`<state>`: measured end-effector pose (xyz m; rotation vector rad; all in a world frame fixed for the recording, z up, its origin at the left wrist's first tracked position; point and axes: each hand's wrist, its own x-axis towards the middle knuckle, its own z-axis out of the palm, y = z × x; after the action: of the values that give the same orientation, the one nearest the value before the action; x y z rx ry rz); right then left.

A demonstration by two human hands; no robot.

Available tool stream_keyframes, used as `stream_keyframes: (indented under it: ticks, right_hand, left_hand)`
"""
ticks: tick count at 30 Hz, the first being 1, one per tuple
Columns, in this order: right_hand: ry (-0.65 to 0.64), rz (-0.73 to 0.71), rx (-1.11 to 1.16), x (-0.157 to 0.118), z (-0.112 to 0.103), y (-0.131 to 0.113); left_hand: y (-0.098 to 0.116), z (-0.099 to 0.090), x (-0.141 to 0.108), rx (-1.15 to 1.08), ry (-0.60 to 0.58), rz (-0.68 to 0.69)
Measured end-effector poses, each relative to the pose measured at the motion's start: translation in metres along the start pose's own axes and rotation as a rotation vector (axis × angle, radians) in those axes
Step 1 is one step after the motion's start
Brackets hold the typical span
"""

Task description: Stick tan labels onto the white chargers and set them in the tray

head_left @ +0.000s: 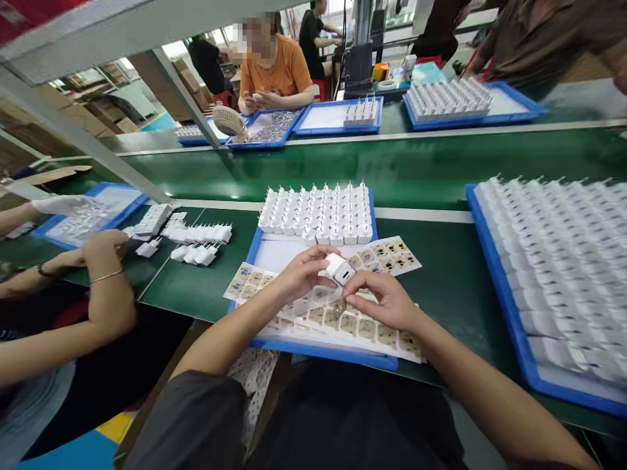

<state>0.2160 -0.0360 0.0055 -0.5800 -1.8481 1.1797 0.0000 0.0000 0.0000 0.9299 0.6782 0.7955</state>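
My left hand [309,269] is closed round a white charger plug [339,269], held tilted with its port face toward me. My right hand [381,297] is pinched just below the charger, and a small tan film sticker [339,307] seems to hang at its fingertips. Under both hands, sheets of tan stickers [367,328] lie overlapping across a blue-rimmed tray [333,354]. Rows of white chargers [316,212] stand prongs up in the far part of that tray.
A large blue tray [509,307] full of chargers stands at right. Loose chargers [198,253] lie left, beside a co-worker's arms [105,281] and another tray [130,199]. A slanted metal post [98,140] rises at left. Across the bench, people sit behind more trays [337,130].
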Motion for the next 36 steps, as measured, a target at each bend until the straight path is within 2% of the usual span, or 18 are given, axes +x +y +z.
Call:
stream_keyframes:
  ticks: [4,6,8,13,15,19,22,24,28,30,32,36]
  right_hand:
    - [0.053,0.038,0.129,0.001,0.000,-0.001]
    - [0.094,0.050,0.202,0.001,-0.001,-0.002]
    - [0.122,0.058,0.256,0.001,-0.002,-0.002]
    - [0.114,0.107,0.315,0.001,-0.003,0.001]
    - [0.104,0.118,0.315,0.001,-0.002,0.002]
    - [0.002,0.117,0.265,0.001,0.003,0.000]
    - [-0.012,0.151,0.233,0.000,0.006,0.002]
    - [0.010,0.175,0.259,0.001,0.008,0.005]
    - [0.056,0.197,0.323,0.003,0.007,0.007]
    - [0.063,0.189,0.316,0.004,0.005,0.005]
    - [0.049,0.171,0.305,0.005,0.001,0.002]
    - [0.087,0.167,0.334,0.004,-0.007,-0.005]
  left_hand:
    - [-0.006,-0.003,0.000,0.064,0.000,0.131]
    - [-0.006,-0.005,-0.001,0.152,-0.010,0.248]
    - [-0.005,-0.005,-0.004,0.262,-0.049,0.306]
    - [0.004,0.005,-0.014,0.588,-0.163,0.248]
    - [0.005,0.010,-0.017,0.713,-0.114,0.231]
    - [-0.004,0.012,-0.016,0.969,0.113,0.303]
    - [-0.013,0.009,-0.014,1.120,0.178,0.352]
    - [-0.016,0.009,-0.013,1.160,0.151,0.408]
    - [-0.009,0.011,-0.015,1.162,-0.056,0.550]
    - [-0.004,0.012,-0.017,1.148,-0.112,0.572]
    - [0.000,0.012,-0.017,1.152,-0.099,0.604]
    - [0.002,0.013,-0.017,1.180,0.023,0.734]
